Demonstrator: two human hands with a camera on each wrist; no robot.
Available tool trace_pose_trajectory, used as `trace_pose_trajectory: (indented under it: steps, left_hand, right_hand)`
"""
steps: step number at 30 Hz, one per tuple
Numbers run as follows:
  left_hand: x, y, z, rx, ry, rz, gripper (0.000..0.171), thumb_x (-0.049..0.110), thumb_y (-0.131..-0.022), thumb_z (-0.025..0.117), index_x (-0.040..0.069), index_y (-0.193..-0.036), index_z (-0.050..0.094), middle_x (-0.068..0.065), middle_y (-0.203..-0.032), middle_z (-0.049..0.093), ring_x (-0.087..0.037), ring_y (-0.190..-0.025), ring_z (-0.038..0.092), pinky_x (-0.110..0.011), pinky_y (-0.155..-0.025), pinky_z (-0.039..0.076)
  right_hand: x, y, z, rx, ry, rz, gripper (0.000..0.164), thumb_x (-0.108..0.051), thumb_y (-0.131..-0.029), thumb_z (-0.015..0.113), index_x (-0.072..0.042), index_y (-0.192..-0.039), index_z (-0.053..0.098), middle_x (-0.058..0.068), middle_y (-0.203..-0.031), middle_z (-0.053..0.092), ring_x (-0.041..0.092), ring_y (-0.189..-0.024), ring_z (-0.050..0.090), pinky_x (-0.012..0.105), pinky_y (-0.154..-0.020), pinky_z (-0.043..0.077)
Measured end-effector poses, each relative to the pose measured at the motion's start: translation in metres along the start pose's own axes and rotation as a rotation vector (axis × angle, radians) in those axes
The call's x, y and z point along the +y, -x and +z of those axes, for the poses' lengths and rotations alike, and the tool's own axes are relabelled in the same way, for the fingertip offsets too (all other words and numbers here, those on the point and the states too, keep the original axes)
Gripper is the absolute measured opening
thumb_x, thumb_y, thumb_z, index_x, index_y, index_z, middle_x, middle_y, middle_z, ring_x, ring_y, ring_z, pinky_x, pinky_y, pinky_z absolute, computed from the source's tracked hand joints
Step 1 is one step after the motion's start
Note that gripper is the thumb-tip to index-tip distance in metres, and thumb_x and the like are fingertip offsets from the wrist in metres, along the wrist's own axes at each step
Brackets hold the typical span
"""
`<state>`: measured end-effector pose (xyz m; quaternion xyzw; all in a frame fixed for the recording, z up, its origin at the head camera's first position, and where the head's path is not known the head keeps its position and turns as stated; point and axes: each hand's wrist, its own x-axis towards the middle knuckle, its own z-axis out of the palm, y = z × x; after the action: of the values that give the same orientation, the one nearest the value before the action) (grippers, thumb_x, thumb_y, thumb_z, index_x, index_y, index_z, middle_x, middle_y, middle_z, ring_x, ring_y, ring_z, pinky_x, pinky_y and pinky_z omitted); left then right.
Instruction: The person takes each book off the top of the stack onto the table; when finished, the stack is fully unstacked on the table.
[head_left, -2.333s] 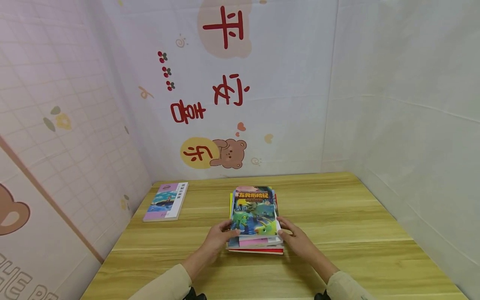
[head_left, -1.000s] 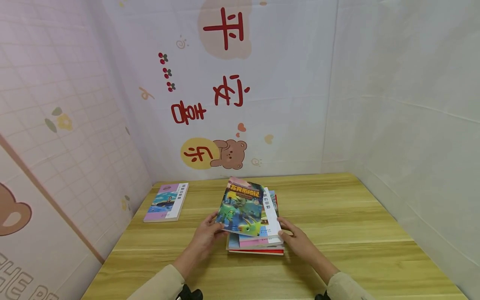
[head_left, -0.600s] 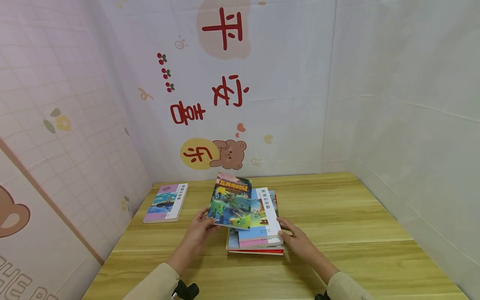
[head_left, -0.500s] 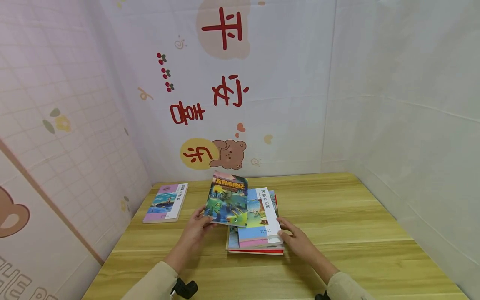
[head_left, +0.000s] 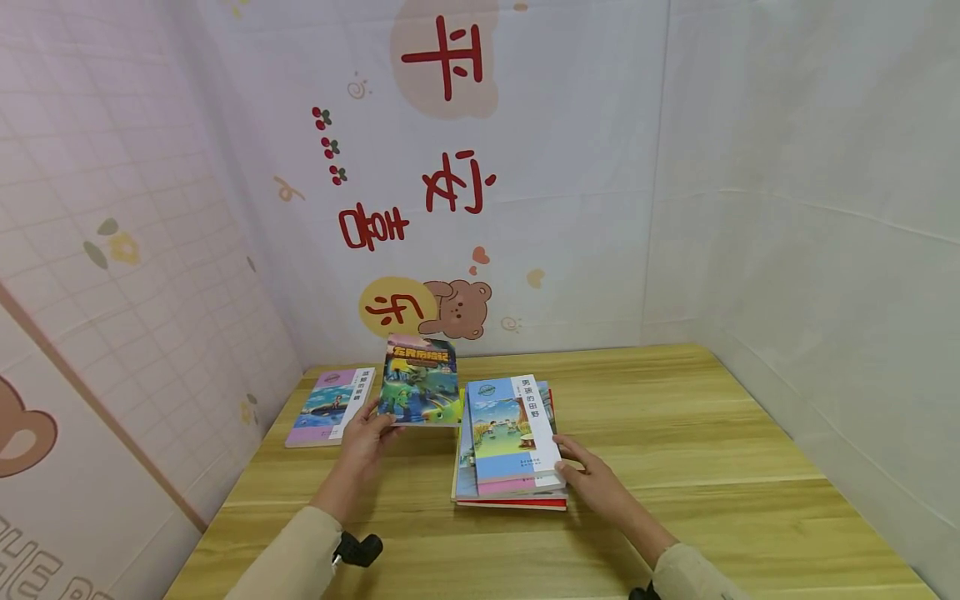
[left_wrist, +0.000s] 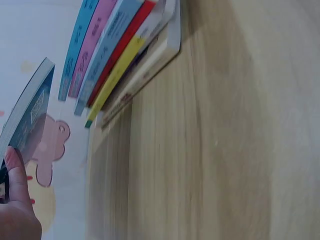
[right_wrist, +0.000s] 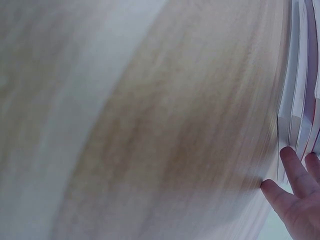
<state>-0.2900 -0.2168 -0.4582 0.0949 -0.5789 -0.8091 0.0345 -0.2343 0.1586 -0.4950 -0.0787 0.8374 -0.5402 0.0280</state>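
We use the book stack (head_left: 513, 442) as reference. Left of its far-left corner, we see the dinosaur book (head_left: 420, 383) held up in the air, tilted, overlapping that corner in the head view. The left hand (head_left: 367, 440) pinches its lower-left corner, thumb on the cover. The right hand (head_left: 592, 477) has its fingers spread, fingertips touching the stack's right side by the near corner.

Edges: we note the stack is uneven, with a red edge jutting at the near side and some yellow at the far left. The blue book (head_left: 495, 460) tops it, a pink one just under.

Room: on the table (head_left: 675, 433), wood runs widely right of the stack, with a narrower strip leftward to the purple book (head_left: 326, 412), which lies flat near the left edge. Behind the stack, we have the white curtain (head_left: 577, 167).
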Motion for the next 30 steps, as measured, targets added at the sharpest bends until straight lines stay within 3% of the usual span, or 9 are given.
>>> trace_pose_trajectory:
  steps: [9, 15, 22, 30]
  left_hand:
    - [0.003, -0.016, -0.014, 0.021, -0.018, -0.016, 0.073, -0.002, -0.097, 0.053, 0.010, -0.159, 0.018, -0.012, -0.127, 0.044, -0.014, -0.076, 0.070, -0.022, -0.071, 0.056]
    - [0.000, -0.029, -0.017, 0.029, -0.103, -0.008, 0.071, -0.002, -0.097, 0.053, 0.006, -0.159, 0.019, -0.021, -0.129, 0.047, -0.013, -0.077, 0.068, -0.030, -0.082, 0.057]
    - [-0.004, -0.044, -0.020, 0.044, -0.198, -0.019, 0.067, 0.001, -0.099, 0.053, 0.007, -0.158, 0.021, -0.024, -0.132, 0.047, -0.025, -0.091, 0.070, -0.047, -0.101, 0.046]
    - [-0.007, -0.059, -0.027, 0.014, -0.221, -0.029, 0.067, 0.002, -0.100, 0.051, 0.005, -0.158, 0.018, -0.026, -0.137, 0.042, -0.031, -0.098, 0.066, -0.048, -0.103, 0.044]
  right_hand:
    - [0.000, -0.001, 0.001, -0.001, 0.000, -0.009, 0.047, -0.015, -0.102, 0.056, -0.014, -0.148, 0.047, 0.019, -0.141, 0.052, 0.037, -0.129, 0.048, 0.055, -0.103, 0.041]
    - [-0.002, 0.001, 0.000, 0.003, -0.013, 0.002, 0.046, -0.014, -0.102, 0.056, -0.012, -0.147, 0.048, 0.022, -0.140, 0.052, 0.038, -0.128, 0.049, 0.055, -0.102, 0.043]
    - [-0.004, 0.002, -0.003, 0.002, -0.018, 0.001, 0.046, -0.014, -0.101, 0.056, -0.011, -0.147, 0.048, 0.023, -0.140, 0.052, 0.038, -0.126, 0.051, 0.055, -0.100, 0.044]
    - [0.000, -0.001, 0.001, 0.003, -0.020, 0.020, 0.046, -0.014, -0.102, 0.056, -0.015, -0.147, 0.049, 0.020, -0.142, 0.051, 0.037, -0.127, 0.051, 0.054, -0.102, 0.043]
